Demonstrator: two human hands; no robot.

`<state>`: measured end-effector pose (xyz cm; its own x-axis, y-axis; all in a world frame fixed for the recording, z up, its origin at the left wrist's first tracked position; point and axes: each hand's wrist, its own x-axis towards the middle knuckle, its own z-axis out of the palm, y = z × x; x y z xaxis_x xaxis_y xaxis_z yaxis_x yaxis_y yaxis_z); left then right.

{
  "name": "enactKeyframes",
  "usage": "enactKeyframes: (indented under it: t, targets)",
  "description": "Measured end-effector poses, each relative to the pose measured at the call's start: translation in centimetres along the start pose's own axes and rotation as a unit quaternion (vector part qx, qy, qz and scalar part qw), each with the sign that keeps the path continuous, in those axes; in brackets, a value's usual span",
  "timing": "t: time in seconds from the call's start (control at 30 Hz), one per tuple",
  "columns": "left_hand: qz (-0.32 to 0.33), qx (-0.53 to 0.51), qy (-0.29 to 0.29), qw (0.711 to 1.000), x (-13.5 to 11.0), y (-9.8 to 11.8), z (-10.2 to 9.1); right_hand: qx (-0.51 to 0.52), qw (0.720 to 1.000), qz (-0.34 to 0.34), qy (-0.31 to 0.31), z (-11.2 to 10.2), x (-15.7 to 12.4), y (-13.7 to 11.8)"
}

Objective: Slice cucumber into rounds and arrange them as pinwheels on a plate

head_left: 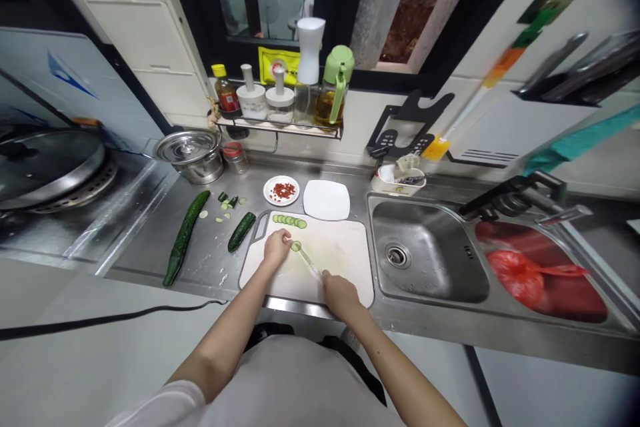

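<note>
My left hand (277, 245) rests curled on the white cutting board (345, 260), fingertips pressed on a small cucumber piece (296, 246). My right hand (340, 292) grips a knife (309, 261) whose blade points up-left and meets that piece. A row of cut cucumber slices (289, 220) lies along the board's far edge. A whole cucumber (184, 235) and a half cucumber (241, 231) lie on the steel counter to the left, with loose trimmings (227, 203) behind them.
A saucer of red chopped bits (281, 190) and a white square plate (327, 199) sit behind the board. A steel sink (425, 250) is at right, a red bag (520, 275) in the far basin. A lidded pot (191, 153), stove pan (47, 167) and condiment shelf (280, 121) stand behind.
</note>
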<state>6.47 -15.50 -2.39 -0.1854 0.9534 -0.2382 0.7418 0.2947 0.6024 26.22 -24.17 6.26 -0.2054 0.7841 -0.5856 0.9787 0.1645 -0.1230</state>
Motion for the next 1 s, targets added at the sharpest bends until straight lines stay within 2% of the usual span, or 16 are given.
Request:
enactKeyframes:
  t: [0.2,0.33,0.5,0.7,0.87,1.0]
  targets:
    - [0.015,0.009,0.009,1.0,-0.5,0.3,0.0,0.002,1.0,0.009,-0.016,0.3,-1.1,0.9]
    - [0.049,0.03,0.006,0.998,-1.4,0.5,-0.1,0.008,1.0,0.012,-0.026,0.5,-1.9,1.9]
    - [0.068,0.054,0.003,0.996,-2.3,1.1,0.0,0.06,0.998,0.014,-0.011,1.1,-2.4,3.7]
    - [0.024,-0.004,-0.011,1.0,-1.9,1.3,-0.4,0.115,0.993,0.03,0.013,2.2,-2.0,4.9]
    - [-0.038,-0.016,0.061,0.997,-0.1,0.1,-2.1,0.122,0.992,0.037,0.022,1.8,-1.7,4.8]
    - [-0.061,-0.002,0.102,0.993,1.5,-0.9,-3.4,0.115,0.992,0.047,0.031,1.3,-1.4,4.8]
